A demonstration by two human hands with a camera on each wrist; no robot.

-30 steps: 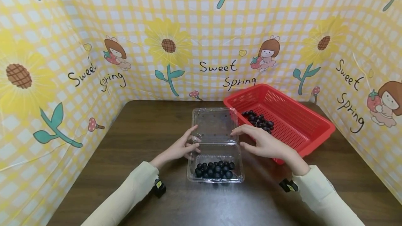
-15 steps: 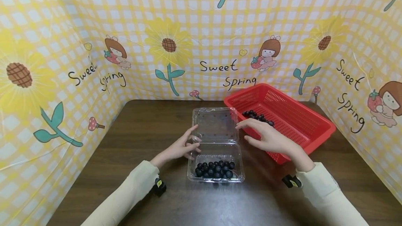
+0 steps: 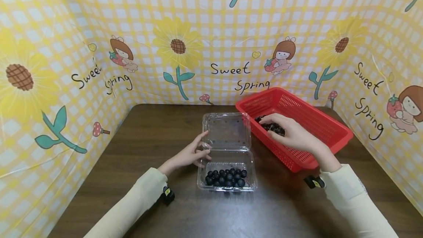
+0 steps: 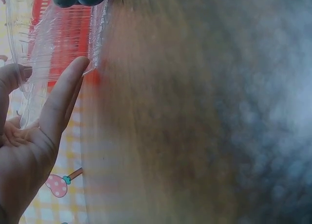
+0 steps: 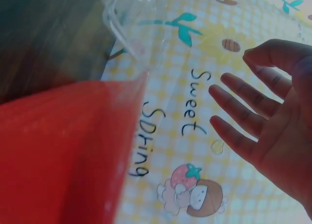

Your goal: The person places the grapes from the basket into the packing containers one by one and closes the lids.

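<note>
A hinged clear plastic box stands with its lid tipped back, dark grapes lying in its base. At its left side, near the hinge, my left hand rests with relaxed fingers against the plastic. The left wrist view has the fingers nearly straight along the box. My right hand is over the near-left part of the red basket, above a bunch of dark grapes that it partly covers. Its fingers are loosely spread and bare in the right wrist view, beside the blurred red basket wall.
The brown wooden table carries the box and the basket. The basket stands angled at the back right, close behind the box's right side. A yellow checked cloth hangs around the back and sides.
My right hand has moved right and away from the box's lid to over the grapes in the basket. My left hand and the box stay where they were.
</note>
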